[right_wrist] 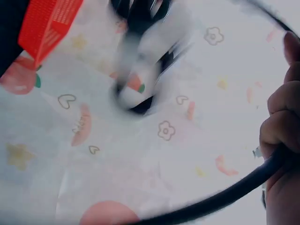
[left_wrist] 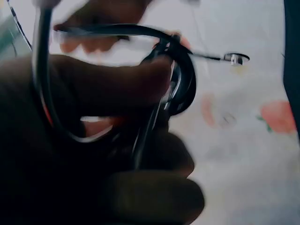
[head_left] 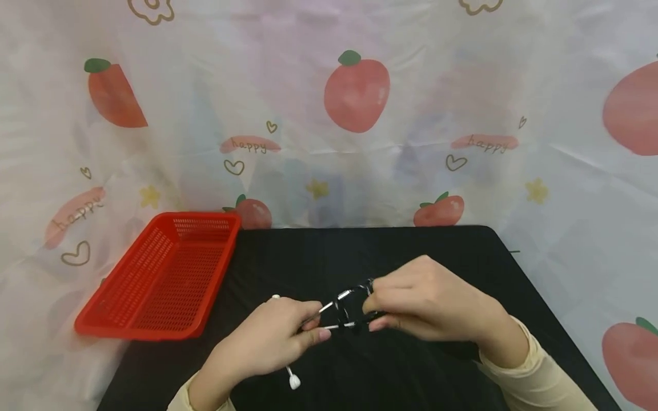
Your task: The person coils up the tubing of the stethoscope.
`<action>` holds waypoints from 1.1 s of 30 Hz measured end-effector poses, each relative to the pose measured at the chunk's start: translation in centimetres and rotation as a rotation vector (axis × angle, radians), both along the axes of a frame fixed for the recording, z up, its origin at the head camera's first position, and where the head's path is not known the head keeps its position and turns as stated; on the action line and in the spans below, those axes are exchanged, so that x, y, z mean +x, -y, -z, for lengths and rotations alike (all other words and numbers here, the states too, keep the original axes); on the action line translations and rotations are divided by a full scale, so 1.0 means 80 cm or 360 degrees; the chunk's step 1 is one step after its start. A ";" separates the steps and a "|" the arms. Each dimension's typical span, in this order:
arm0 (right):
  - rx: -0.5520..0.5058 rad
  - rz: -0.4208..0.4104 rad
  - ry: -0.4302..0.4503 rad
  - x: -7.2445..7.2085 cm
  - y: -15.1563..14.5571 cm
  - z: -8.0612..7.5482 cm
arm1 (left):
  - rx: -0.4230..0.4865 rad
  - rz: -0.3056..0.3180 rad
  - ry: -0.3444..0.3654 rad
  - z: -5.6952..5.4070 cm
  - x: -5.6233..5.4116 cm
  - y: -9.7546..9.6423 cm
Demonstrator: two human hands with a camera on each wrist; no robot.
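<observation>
Black table (head_left: 360, 251); both hands (head_left: 269, 337) (head_left: 432, 302) grip a stethoscope (head_left: 345, 294) (black-tubed).

head view evenly lit, left wrist view's foreground dark, right wrist view blurred top centre

Head: tabletop (head_left: 319, 245) is viewed from above, forward and down.
Left wrist: left hand (head_left: 272, 335) is seen very close, patterned cloth (left_wrist: 239, 173) beyond.
Right wrist: right hand (head_left: 437, 302) is caught close, at the frame's edge.
Red basket (head_left: 187, 274): shared by head and right wrist views.
</observation>
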State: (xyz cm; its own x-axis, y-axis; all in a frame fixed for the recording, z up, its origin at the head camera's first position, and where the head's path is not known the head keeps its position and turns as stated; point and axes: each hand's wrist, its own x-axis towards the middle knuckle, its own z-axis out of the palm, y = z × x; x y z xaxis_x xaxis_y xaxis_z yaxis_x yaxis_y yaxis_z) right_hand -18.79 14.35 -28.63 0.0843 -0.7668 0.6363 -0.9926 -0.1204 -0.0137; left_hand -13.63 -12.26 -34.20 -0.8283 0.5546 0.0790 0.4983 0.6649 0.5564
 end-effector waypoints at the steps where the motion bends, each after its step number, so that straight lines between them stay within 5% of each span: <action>1: 0.0005 -0.0046 0.0050 -0.009 0.004 -0.006 | -0.0014 0.0078 -0.0021 -0.006 0.006 -0.004; 5: 0.0026 -0.0199 0.0346 -0.046 0.019 -0.011 | -0.0003 0.0324 -0.0213 -0.024 0.029 -0.015; 9: -0.0030 -0.0290 0.0663 -0.073 0.028 0.012 | 0.0166 0.0365 -0.0476 -0.034 0.042 -0.018; 15: -0.0074 -0.0324 0.1004 -0.087 0.028 0.063 | 0.0539 0.0285 -0.0731 -0.022 0.038 -0.017; 18: -0.0058 -0.0227 0.1293 -0.076 0.023 0.090 | 0.0777 0.0153 -0.0707 -0.008 0.033 -0.018; 21: -0.0059 0.0000 0.1427 -0.058 0.016 0.118 | 0.0953 -0.0080 -0.0630 0.003 0.026 -0.013; 24: -0.0055 0.0300 0.1386 -0.038 0.002 0.137 | 0.0984 -0.0370 -0.0557 0.007 0.017 0.001; 28: -0.0016 0.0638 0.1114 -0.012 -0.026 0.144 | 0.0851 -0.0618 -0.0375 0.008 0.003 0.023; 33: -0.0076 0.0627 0.0473 0.008 -0.038 0.117 | 0.0677 -0.0733 -0.0317 0.012 -0.014 0.036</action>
State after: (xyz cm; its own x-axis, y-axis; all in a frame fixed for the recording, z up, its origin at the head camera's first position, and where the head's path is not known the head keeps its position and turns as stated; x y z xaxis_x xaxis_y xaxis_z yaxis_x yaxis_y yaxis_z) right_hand -18.14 17.42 -37.96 -0.3969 -0.6731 0.6240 -0.9167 0.2560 -0.3069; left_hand -14.73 -15.10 -35.18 -0.9205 0.0332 0.3894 0.3358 0.5770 0.7446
